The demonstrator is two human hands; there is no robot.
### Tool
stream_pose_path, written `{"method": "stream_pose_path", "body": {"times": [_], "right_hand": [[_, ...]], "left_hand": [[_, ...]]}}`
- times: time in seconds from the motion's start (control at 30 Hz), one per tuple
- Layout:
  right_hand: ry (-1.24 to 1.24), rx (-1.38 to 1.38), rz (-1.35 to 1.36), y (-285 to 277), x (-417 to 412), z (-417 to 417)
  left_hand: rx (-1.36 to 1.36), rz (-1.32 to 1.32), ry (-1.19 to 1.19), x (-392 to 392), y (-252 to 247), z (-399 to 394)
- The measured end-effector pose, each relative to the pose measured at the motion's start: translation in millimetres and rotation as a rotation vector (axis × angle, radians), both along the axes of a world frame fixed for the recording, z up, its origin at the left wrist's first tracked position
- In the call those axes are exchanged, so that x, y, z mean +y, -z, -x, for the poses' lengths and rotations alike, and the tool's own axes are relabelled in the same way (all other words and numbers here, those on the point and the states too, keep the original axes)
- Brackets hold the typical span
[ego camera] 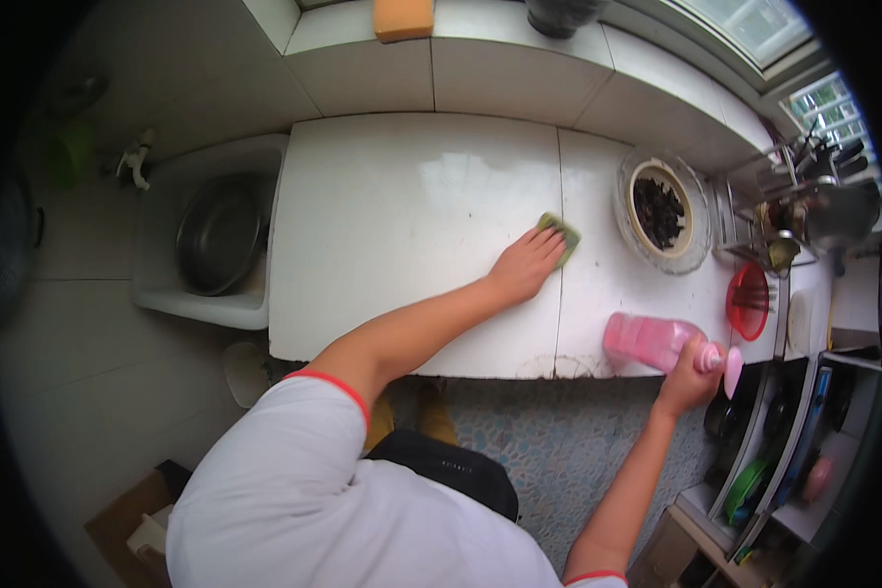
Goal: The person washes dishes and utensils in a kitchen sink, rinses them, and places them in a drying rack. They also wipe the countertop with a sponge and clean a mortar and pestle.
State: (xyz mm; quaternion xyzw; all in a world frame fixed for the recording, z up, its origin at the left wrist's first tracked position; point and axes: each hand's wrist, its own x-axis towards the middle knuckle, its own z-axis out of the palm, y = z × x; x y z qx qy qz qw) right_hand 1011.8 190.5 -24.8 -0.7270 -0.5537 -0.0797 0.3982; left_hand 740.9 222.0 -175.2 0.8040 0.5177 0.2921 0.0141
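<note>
My left hand lies palm down on the white tiled counter, its fingers over a green sponge near a tile joint. In my right hand is a clear pump bottle of pink liquid, gripped around the neck. The bottle leans over the counter's front edge, its pink pump head pointing right. I cannot tell whether its base touches the counter. Beyond it, a cream basket of dark dried pieces sits in a clear glass-like bowl.
A sink with a metal basin is at the left, below a tap. A red basket and a metal rack with utensils stand at the right. An orange block rests on the ledge. Shelves hold dishes lower right.
</note>
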Motion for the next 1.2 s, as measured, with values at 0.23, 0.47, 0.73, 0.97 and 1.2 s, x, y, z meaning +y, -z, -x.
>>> {"method": "stream_pose_path", "body": {"times": [0.23,0.47,0.73,0.97,1.2], "right_hand": [[-0.045,0.114,-0.026,-2.2,-6.0,7.3],[-0.016,0.012,-0.019,-7.2,-6.7,13.1],[-0.067,0.033,0.006,-19.9,1.9,17.6],[-0.046,-0.032,0.052,13.3,1.9,-15.8],[0.006,-0.150,-0.030,23.5,2.5,-24.5]], "left_hand": [[-0.387,0.251,-0.620,91.2,25.8,186.2],[-0.773,0.170,-0.906,-42.7,-1.6,223.0],[-0.134,0.109,-0.052,31.0,16.3,42.8],[0.183,-0.021,-0.917,-48.1,32.2,370.9],[-0.820,0.257,-0.581,-183.6,-33.9,178.7]]}}
